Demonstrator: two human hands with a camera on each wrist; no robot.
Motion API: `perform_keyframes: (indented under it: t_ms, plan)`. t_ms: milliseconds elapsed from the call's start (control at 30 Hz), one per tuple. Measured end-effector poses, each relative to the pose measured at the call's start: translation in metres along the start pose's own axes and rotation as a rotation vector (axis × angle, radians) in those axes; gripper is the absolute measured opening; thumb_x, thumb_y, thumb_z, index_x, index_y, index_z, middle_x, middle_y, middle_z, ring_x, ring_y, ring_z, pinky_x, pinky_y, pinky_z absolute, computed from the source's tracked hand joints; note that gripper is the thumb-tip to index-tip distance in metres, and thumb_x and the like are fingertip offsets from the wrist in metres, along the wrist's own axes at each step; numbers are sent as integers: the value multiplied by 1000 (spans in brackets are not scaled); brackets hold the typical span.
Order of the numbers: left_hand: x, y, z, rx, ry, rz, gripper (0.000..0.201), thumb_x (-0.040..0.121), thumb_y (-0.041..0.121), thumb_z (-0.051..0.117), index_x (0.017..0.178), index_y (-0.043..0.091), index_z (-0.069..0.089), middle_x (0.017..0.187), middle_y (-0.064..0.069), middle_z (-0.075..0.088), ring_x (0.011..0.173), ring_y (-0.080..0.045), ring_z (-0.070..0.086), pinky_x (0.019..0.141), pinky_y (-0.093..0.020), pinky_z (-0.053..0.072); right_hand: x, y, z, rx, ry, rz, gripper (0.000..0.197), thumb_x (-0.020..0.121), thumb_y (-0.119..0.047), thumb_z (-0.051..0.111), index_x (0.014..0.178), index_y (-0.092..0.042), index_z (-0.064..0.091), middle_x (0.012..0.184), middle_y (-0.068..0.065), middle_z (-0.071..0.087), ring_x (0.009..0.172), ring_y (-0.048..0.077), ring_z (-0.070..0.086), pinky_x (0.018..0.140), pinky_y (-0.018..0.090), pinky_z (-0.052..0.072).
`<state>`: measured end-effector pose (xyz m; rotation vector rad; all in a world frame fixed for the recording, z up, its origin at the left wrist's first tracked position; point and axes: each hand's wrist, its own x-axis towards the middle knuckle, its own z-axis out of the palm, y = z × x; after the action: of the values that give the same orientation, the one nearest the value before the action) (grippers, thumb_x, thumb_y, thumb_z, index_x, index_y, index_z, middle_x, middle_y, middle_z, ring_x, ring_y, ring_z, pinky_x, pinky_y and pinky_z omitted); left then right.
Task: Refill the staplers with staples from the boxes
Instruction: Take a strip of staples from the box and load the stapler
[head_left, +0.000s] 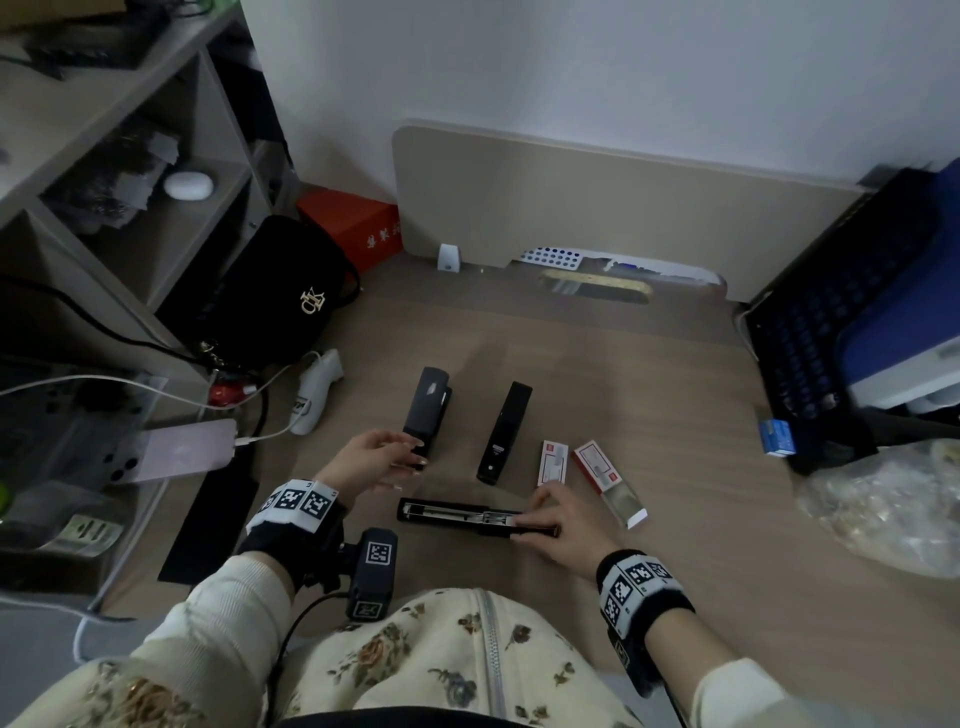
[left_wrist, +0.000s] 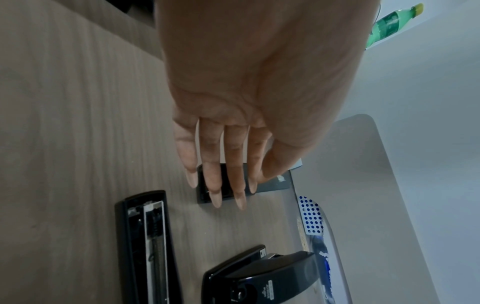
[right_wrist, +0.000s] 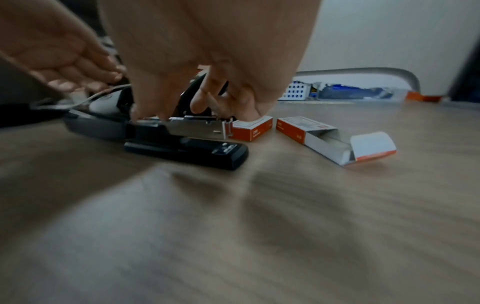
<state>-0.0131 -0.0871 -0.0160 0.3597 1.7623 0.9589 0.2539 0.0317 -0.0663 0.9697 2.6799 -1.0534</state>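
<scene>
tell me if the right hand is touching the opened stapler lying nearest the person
Touching. The right wrist view shows the right hand with fingertips pressed onto the metal staple channel of the opened stapler.

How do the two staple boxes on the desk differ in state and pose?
The near staple box is closed, while the far staple box has its inner tray pulled out and its end flap hanging open. The near staple box lies almost straight and close by the right hand; the far staple box lies angled, further right. Both are red and white and lie flat on the desk.
</scene>
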Motion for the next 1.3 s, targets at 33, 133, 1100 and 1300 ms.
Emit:
perform_keyframes:
  t_ms: [33,133,1100,1300]
  plan:
    - [1,2,-1,1,-3,-2,16,97,12,50,105,15,64,99,-6,73,85,-17,68,57,-23,53,0,1,-1,66,51,19,25,82,-48,65,104,-36,71,102,-19,52,83,0,52,73,15,40]
    - [3,7,-5,5,-9,6,17,96,13,51,103,17,65,97,-3,74,92,-20,69,60,-25,53,3,4,-5,237,211,101,17,83,-42,66,97,-33,73,90,-19,55,83,-2,54,73,20,43]
    - [5,49,7,-7,-79,151,18,96,23,57,110,16,66,102,-3,75,95,-18,71,85,-35,54,32,-21,-48,208,262,623,35,84,-59,50,87,-25,57,75,-8,59,67,9,55,60,27,41]
    - [-8,72,41,159,-232,334,50,85,29,72,130,22,54,120,4,65,96,-3,66,72,-16,54,35,-38,-68,393,384,501,38,79,-62,56,87,-25,61,85,-6,66,79,13,62,76,37,53]
